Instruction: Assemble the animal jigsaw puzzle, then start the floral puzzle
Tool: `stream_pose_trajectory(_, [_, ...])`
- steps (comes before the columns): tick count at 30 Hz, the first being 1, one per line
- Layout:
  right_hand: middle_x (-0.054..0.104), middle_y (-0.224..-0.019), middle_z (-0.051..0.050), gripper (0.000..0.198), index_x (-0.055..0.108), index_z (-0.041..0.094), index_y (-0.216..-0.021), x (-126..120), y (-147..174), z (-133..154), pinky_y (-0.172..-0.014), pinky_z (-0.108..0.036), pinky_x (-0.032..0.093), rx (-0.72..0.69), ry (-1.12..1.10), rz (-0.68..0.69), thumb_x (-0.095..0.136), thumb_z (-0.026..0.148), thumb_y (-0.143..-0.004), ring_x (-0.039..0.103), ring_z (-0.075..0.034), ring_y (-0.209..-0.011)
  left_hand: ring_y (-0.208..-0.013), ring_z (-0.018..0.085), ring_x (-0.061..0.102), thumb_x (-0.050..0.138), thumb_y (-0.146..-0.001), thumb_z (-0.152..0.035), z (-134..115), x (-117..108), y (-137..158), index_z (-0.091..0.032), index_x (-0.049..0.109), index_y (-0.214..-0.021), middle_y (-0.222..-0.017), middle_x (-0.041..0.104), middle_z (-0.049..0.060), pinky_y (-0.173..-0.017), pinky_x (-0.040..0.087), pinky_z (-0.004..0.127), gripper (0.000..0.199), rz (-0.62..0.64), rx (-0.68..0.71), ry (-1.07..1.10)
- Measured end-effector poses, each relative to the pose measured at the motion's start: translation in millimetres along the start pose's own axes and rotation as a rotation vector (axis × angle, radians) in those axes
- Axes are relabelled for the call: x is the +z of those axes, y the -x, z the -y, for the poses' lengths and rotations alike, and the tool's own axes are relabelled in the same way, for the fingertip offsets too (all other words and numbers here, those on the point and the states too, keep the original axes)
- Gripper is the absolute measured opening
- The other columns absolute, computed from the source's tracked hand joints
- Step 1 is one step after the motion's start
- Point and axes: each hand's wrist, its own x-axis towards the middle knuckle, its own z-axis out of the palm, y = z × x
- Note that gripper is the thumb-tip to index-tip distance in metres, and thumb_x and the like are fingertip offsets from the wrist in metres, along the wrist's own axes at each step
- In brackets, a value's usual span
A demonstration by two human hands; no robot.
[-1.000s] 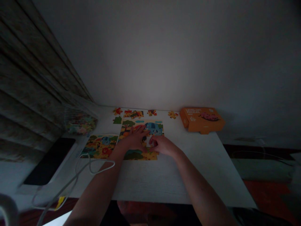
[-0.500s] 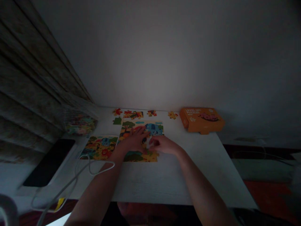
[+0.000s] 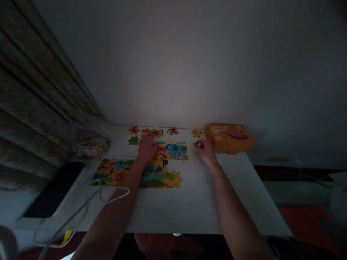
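Observation:
A partly joined jigsaw puzzle (image 3: 159, 180) lies mid-table, with an elephant section at its upper right and a gap at its right side. My left hand (image 3: 146, 147) reaches over its upper left, fingers apart, close to loose joined pieces (image 3: 159, 133) along the back. To the right of the puzzle, my right hand (image 3: 207, 152) is raised with curled fingers pinched together; whether anything is in them is hidden. Just beyond it lies a loose yellow piece (image 3: 196, 133). A printed reference picture (image 3: 108, 169) lies left of the puzzle, partly behind my left forearm.
An orange puzzle box (image 3: 230, 139) stands at the back right. More loose pieces, red (image 3: 133, 130), green (image 3: 133, 140) and orange (image 3: 172, 131), lie near the wall. A clear bag of colourful pieces (image 3: 90, 142), a black phone (image 3: 55, 189) and a white cable (image 3: 101, 195) are at left.
My left hand has moved off the puzzle's middle, up and left toward the back pieces. My right hand has moved right and back, away from the puzzle, uncovering the gap.

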Motion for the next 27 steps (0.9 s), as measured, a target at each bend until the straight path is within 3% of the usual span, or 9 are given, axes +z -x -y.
stream_pose_trajectory(3, [0.057, -0.058, 0.001, 0.019, 0.070, 0.020, -0.086, 1.4, 0.2, -1.8, -0.059, -0.029, 0.035, 0.001, -0.028, -0.011, 0.059, 0.036, -0.087, 0.054, -0.018, -0.057, -0.145, 0.029, 0.044, 0.056, -0.092, -0.029, 7.7, -0.8, -21.5, -0.019, 0.054, -0.142, -0.153, 0.049, 0.015, -0.122, 0.035, 0.043, 0.051, 0.010, -0.038, -0.029])
stream_pose_trajectory(9, [0.054, -0.057, 0.003, 0.019, 0.069, 0.020, -0.087, 1.7, 0.5, -3.5, -0.059, -0.029, 0.034, -0.012, -0.039, -0.013, 0.059, 0.036, -0.088, 0.054, -0.018, -0.057, -0.142, 0.034, 0.048, 0.058, -0.095, -0.034, 13.8, -4.4, -50.6, -0.017, 0.049, -0.147, -0.153, 0.052, 0.019, -0.116, 0.039, 0.051, 0.055, 0.181, -0.031, -0.108])
stream_pose_trajectory(14, [0.055, -0.058, 0.002, 0.018, 0.070, 0.020, -0.089, 3.0, 0.0, -5.0, -0.059, -0.029, 0.034, -0.048, -0.051, -0.019, 0.060, 0.036, -0.089, 0.053, -0.018, -0.057, -0.129, 0.035, 0.060, 0.070, -0.089, -0.038, 22.1, -4.2, -66.8, -0.020, 0.057, -0.140, -0.136, 0.066, 0.019, -0.108, 0.046, 0.048, 0.055, 0.150, -0.055, -0.109])
stream_pose_trajectory(18, [0.056, -0.058, 0.001, 0.020, 0.071, 0.020, -0.088, 1.1, -1.2, -6.6, -0.060, -0.029, 0.035, -0.055, -0.056, -0.038, 0.061, 0.038, -0.090, 0.054, -0.018, -0.057, -0.118, 0.031, 0.066, 0.076, -0.083, -0.037, 24.8, -4.7, -69.9, -0.020, 0.056, -0.141, -0.123, 0.071, 0.014, -0.104, 0.050, 0.044, 0.063, 0.097, -0.061, 0.045])
stream_pose_trajectory(22, [0.057, -0.058, 0.001, 0.022, 0.071, 0.020, -0.089, -0.6, -3.0, -5.7, -0.059, -0.029, 0.036, -0.018, -0.140, -0.001, 0.063, 0.040, -0.088, 0.054, -0.018, -0.056, -0.123, 0.029, 0.061, 0.076, -0.081, -0.030, 3.7, -4.1, -49.4, -0.021, 0.054, -0.142, -0.131, 0.063, 0.012, -0.110, 0.047, 0.045, 0.066, 0.007, 0.133, 0.179])
stream_pose_trajectory(27, [0.059, -0.060, 0.001, 0.033, 0.070, 0.020, -0.093, 1.7, -2.7, -1.9, -0.055, -0.026, 0.036, 0.012, -0.350, 0.118, 0.063, 0.051, -0.085, 0.056, -0.016, -0.057, -0.134, 0.026, 0.051, 0.074, -0.083, -0.023, -48.9, 5.2, 1.6, -0.028, 0.046, -0.149, -0.140, 0.054, 0.009, -0.116, 0.042, 0.043, 0.071, 0.078, 0.456, 0.302])
